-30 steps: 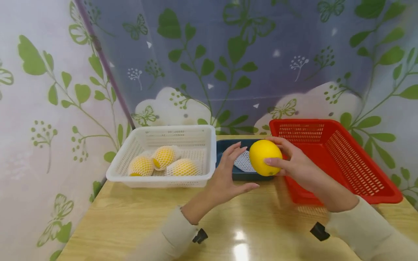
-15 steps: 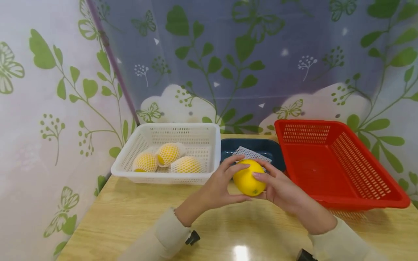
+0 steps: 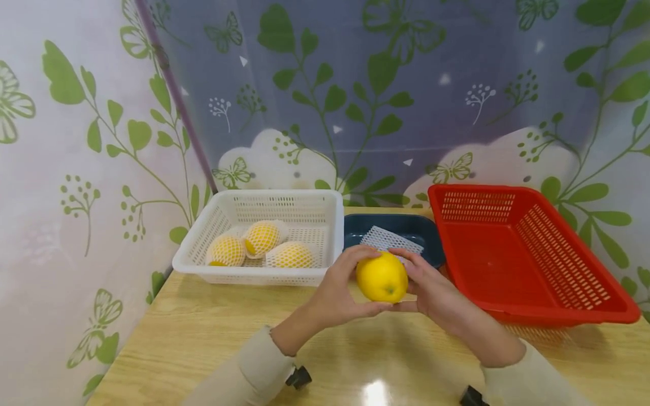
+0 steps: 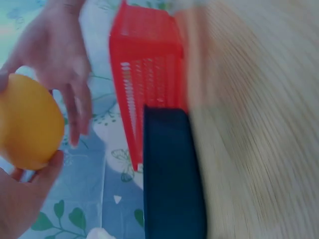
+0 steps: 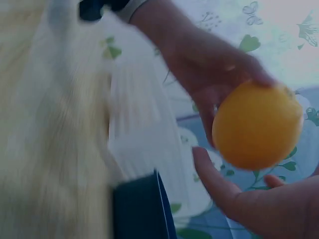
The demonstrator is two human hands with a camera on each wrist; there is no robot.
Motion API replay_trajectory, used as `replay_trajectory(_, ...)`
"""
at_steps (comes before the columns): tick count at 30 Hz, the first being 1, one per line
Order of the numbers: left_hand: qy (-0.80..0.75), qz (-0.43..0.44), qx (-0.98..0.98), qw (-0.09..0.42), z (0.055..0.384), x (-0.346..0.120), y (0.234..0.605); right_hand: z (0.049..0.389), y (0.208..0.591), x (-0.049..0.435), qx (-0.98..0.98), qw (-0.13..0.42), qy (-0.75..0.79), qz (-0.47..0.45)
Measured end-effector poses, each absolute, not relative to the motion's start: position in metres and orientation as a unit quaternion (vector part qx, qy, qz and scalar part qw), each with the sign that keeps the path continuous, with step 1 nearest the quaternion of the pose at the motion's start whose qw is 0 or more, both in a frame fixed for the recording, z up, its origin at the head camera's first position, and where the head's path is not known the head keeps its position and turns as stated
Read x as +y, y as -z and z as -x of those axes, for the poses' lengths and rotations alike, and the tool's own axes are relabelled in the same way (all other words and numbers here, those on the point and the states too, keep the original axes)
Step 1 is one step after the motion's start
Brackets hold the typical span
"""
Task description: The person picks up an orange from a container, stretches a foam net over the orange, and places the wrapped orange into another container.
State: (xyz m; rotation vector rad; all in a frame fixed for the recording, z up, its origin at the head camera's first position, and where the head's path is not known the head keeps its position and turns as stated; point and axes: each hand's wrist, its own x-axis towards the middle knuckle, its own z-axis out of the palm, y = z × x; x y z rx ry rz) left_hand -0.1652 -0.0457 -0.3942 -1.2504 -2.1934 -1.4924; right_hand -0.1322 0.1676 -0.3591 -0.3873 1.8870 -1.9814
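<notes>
In the head view my left hand (image 3: 341,287) grips a yellow-orange orange (image 3: 382,277) above the table's middle, thumb beneath it and fingers over its top. The stem spot faces me. My right hand (image 3: 434,290) is close by on the right, its fingers partly behind the fruit. In the right wrist view that right hand (image 5: 269,204) has its fingers spread below the orange (image 5: 256,124), which the left hand (image 5: 209,62) holds from above. Behind the hands, a white foam net (image 3: 391,240) lies flat in a dark blue basin (image 3: 431,228).
A white basket (image 3: 259,276) on the left holds several yellow fruits (image 3: 261,238) in foam nets. On the right is a red basket (image 3: 513,254). Both flank the basin on the wooden table (image 3: 213,321), with a patterned curtain (image 3: 355,113) behind.
The orange has moved left and nearer to me, from my right hand into my left. My left fingers have closed round it, and my right fingers have loosened.
</notes>
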Motion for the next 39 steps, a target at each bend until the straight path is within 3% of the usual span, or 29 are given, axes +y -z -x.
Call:
replay_trajectory(6, 0.673, 0.261, -0.684, -0.109, 0.163, -0.048, 0.383, 0.128, 0.371, 0.173, 0.758, -0.058, 0.595, 0.262)
replay_trajectory(9, 0.697, 0.22, -0.661, -0.17, 0.163, -0.049, 0.38, 0.127, 0.375, 0.168, 0.779, -0.14, 0.52, 0.321)
replay_trajectory(11, 0.705, 0.207, -0.65, -0.195, 0.162, -0.051, 0.379, 0.126, 0.377, 0.164, 0.794, -0.167, 0.478, 0.336)
replay_trajectory(24, 0.7, 0.182, -0.646, -0.245, 0.157, -0.053, 0.384, 0.124, 0.391, 0.152, 0.837, -0.164, 0.44, 0.282)
replay_trajectory(29, 0.656, 0.221, -0.686, -0.222, 0.158, -0.055, 0.386, 0.125, 0.395, 0.152, 0.834, -0.163, 0.447, 0.28)
replay_trajectory(39, 0.571, 0.251, -0.757, -0.193, 0.16, -0.051, 0.405, 0.119, 0.408, 0.161, 0.871, -0.052, 0.444, 0.204)
